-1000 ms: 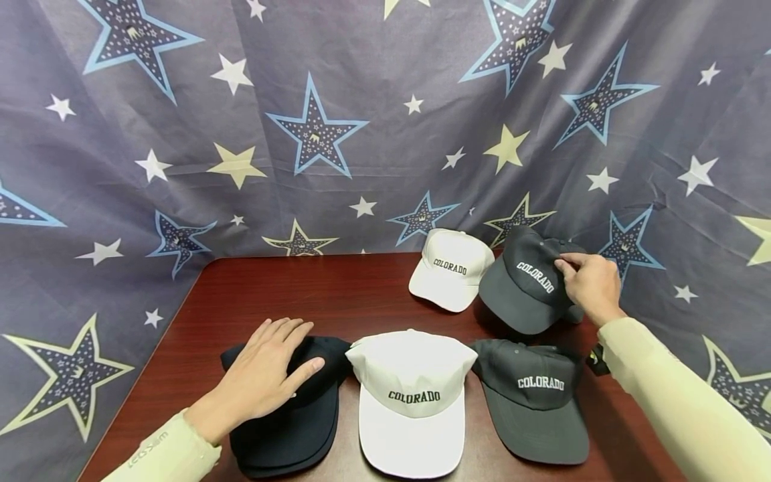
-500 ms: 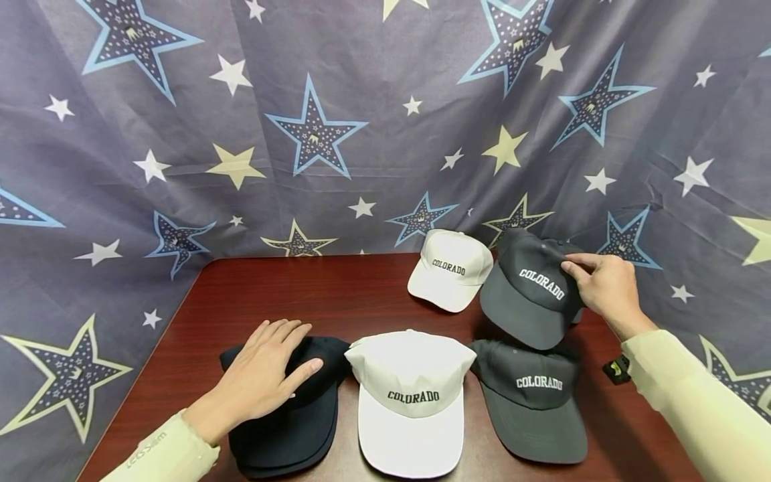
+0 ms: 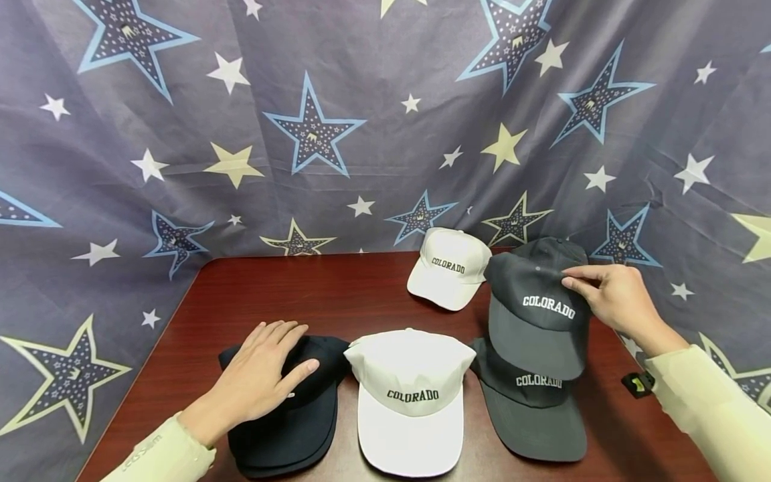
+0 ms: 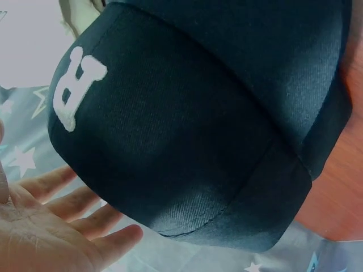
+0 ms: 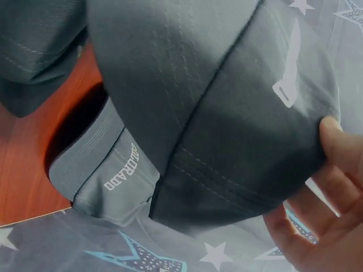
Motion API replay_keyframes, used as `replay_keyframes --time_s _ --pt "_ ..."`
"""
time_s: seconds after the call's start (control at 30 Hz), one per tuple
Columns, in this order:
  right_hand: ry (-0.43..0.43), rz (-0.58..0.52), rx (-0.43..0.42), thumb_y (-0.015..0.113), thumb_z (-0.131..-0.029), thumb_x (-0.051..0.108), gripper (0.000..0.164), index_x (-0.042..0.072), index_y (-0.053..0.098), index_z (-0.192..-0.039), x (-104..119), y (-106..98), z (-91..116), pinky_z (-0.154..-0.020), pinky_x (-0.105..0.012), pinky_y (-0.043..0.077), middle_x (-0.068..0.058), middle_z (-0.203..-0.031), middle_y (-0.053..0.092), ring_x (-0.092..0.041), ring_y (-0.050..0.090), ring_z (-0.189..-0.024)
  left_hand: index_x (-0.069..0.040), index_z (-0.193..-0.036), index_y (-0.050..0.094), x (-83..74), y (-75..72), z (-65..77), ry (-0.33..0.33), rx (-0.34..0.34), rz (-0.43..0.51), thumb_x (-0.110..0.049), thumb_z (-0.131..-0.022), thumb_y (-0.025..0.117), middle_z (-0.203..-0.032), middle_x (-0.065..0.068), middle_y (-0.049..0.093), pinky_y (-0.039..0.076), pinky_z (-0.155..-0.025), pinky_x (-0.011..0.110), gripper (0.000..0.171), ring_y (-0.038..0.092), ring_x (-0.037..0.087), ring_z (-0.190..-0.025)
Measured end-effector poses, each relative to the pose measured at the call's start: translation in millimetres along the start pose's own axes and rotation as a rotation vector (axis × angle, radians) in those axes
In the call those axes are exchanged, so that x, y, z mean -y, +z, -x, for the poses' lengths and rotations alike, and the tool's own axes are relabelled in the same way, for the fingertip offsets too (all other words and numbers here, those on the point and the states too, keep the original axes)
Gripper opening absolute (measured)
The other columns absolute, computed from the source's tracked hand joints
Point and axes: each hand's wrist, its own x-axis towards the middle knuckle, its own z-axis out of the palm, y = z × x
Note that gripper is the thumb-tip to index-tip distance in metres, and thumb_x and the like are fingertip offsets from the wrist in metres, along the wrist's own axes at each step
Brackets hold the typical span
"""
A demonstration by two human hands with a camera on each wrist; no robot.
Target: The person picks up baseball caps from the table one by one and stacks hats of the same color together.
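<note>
My right hand (image 3: 623, 301) pinches the crown of a dark grey baseball cap (image 3: 533, 331) lettered COLORADO, thumb against the fabric in the right wrist view. That cap's brim overlaps the front grey cap (image 3: 536, 428) in the head view. Behind it shows another grey cap (image 3: 557, 249), also seen as a lettered cap (image 5: 116, 175) from the right wrist. My left hand (image 3: 259, 375) lies spread over the stacked black caps (image 3: 289, 432) at front left. From the left wrist, the fingers lie beside the black cap's crown (image 4: 164, 119), which bears a white letter.
Between the black and grey caps stands a front white cap (image 3: 412, 402). A smaller-looking white cap (image 3: 448, 271) sits farther back on the red-brown table (image 3: 313, 294). A star-patterned cloth (image 3: 373, 120) hangs at the table's back edge.
The right hand has drawn the grey cap toward the front and tilted it, so its brim now covers part of the front grey cap. The back grey cap has come into view. Left hand unchanged.
</note>
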Motion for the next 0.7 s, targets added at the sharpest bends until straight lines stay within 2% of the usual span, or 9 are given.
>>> replay_keyframes --time_s 0.17,0.3,0.57,0.7 --pt "-0.05 -0.024 0.025 0.087 -0.081 0.011 0.015 0.012 0.084 -0.096 2 -4 10 -0.046 -0.018 0.034 -0.007 -0.081 0.077 0.0 0.043 -0.052 -0.006 -0.147 0.054 0.7 -0.6 1.3 -0.004 0.002 0.002 -0.062 -0.101 0.052 -0.147 0.018 0.053 0.021 -0.121 0.062 0.073 0.044 0.04 -0.14" --pt "-0.096 -0.064 0.014 0.089 -0.076 0.006 0.02 0.014 0.084 -0.094 4 -6 20 -0.046 -0.016 0.032 -0.002 -0.078 0.077 0.003 0.04 -0.049 -0.006 -0.147 0.054 1.6 -0.6 0.1 -0.002 0.001 -0.003 -0.063 -0.101 0.051 -0.147 0.017 0.053 0.021 -0.121 0.062 0.074 0.043 0.04 -0.14" --pt "-0.167 -0.082 0.024 0.09 -0.072 0.0 0.028 0.016 0.084 -0.094 6 -3 35 -0.052 -0.011 0.041 0.0 -0.082 0.077 0.007 0.057 -0.063 -0.006 -0.147 0.053 2.0 -1.2 1.6 -0.003 0.006 0.003 -0.063 -0.101 0.049 -0.147 0.018 0.053 0.021 -0.121 0.062 0.074 0.043 0.041 -0.14" --pt "-0.175 -0.095 0.046 0.089 -0.072 -0.001 0.029 0.015 0.083 -0.095 6 1 43 -0.053 -0.011 0.042 0.0 -0.083 0.077 0.006 0.058 -0.062 -0.006 -0.148 0.053 2.8 -1.0 1.7 -0.004 0.004 0.0 -0.064 -0.101 0.049 -0.147 0.017 0.053 0.021 -0.121 0.062 0.074 0.043 0.04 -0.14"
